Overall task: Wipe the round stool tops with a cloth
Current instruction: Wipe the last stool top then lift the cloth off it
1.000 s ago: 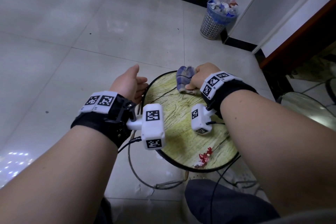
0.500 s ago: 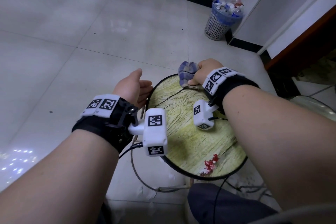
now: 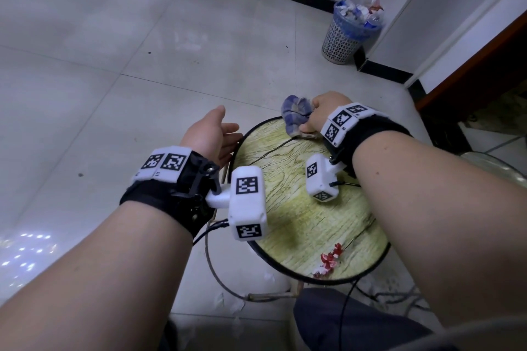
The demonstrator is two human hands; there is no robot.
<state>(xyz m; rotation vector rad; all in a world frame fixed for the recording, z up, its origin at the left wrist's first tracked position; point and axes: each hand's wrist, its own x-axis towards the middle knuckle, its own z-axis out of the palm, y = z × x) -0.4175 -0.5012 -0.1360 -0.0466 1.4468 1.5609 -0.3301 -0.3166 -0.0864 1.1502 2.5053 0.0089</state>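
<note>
Right hand [image 3: 325, 112] is gripping the cloth [image 3: 295, 115] at the stool [image 3: 302, 208] top's far edge.
Left hand [image 3: 212, 138] is hovering beside it, fingers relaxed; the bin [image 3: 346, 40] is brimming with rubbish.

Stool top [image 3: 299, 208]: yellow-green wood grain, black rim. Cloth [image 3: 295, 112]: blue-and-white check. Bin [image 3: 343, 40]: white lattice, blue liner.

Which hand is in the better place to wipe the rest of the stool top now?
The right hand. It already grips the cloth at the far rim of the stool top. The left hand is open beside the rim and holds nothing.
</note>
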